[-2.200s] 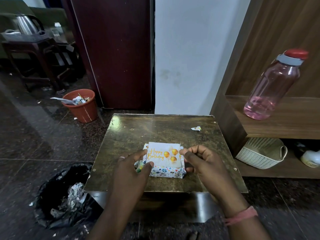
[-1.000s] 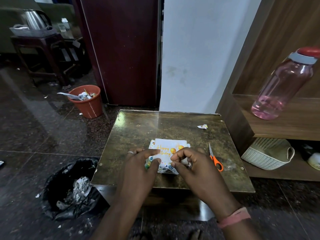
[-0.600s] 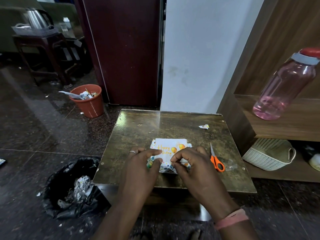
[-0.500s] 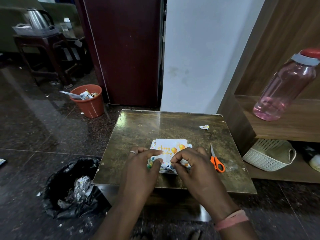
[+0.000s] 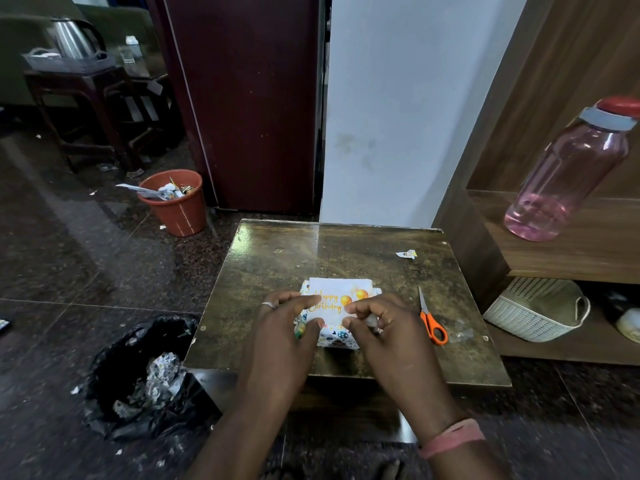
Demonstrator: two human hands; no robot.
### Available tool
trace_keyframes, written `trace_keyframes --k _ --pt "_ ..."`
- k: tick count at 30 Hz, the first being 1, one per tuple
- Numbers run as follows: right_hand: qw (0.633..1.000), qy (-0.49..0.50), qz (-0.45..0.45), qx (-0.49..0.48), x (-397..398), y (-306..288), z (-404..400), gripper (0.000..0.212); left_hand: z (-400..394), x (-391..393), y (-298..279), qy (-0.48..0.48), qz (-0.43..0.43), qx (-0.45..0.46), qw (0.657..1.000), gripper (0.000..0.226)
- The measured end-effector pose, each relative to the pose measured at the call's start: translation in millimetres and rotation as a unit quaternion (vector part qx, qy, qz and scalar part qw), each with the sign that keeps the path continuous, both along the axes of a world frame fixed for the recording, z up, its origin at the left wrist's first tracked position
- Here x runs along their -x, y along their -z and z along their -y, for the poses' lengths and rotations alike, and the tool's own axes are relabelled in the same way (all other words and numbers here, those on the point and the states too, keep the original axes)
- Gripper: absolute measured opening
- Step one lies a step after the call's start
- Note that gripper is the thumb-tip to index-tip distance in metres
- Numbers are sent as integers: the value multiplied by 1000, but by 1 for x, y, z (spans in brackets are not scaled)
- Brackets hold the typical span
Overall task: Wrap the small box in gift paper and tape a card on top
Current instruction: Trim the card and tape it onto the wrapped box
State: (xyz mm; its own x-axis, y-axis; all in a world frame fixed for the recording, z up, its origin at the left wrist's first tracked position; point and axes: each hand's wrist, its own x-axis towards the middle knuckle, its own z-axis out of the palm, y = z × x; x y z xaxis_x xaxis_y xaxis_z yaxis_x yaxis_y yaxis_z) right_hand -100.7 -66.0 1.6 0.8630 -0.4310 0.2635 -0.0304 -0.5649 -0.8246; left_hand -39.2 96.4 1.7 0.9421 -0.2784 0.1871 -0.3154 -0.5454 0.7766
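On the glossy mottled table (image 5: 277, 271) our wrapped box (image 5: 337, 337) sits under a white card (image 5: 337, 289) reading "Happy Birthday" in gold script beside balloons. Our left hand (image 5: 280, 337) and right hand (image 5: 384, 330) curl fingertips onto the card; orange-handled scissors (image 5: 431, 323) lie right.

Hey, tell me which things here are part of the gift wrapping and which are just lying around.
Part of the job:
- small box in patterned gift paper
- white Happy Birthday card on top
- left hand and right hand, both at the card
- orange-handled scissors

Lying about:
- pink plastic bottle
- orange waste bin
- black rubbish bag
- white woven basket
- paper scrap
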Motion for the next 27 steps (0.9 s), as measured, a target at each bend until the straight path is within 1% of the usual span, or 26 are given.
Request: trace_keyframes --k 3,4,6,11,15,19,22,24,27 --pt "999 17 -21 -36 -1 1 0 33 0 0 1 -10 -10 5 1000 36" --pt "998 21 -25 -52 -1 1 0 35 1 0 2 -12 -11 2 1000 37" --pt "997 28 -18 -74 -1 0 -2 31 1 -1 3 -11 -8 0 1000 37" --pt "993 75 1 -88 -2 1 -12 17 2 -3 5 2 8 -3 1000 34" --pt "990 104 17 -91 -6 4 -15 17 2 -4 6 4 9 4 1000 33" --pt "989 125 32 -79 -6 8 -18 21 0 -5 7 1 -15 31 999 33" --pt "987 133 14 -84 -6 12 -16 38 -2 -5 6 5 -50 56 997 33" --pt "990 129 4 -59 -6 12 -14 43 -2 -5 5 5 -56 59 997 33" --pt "988 153 -14 13 -3 7 -13 41 -2 -5 5 -1 -54 42 998 41"
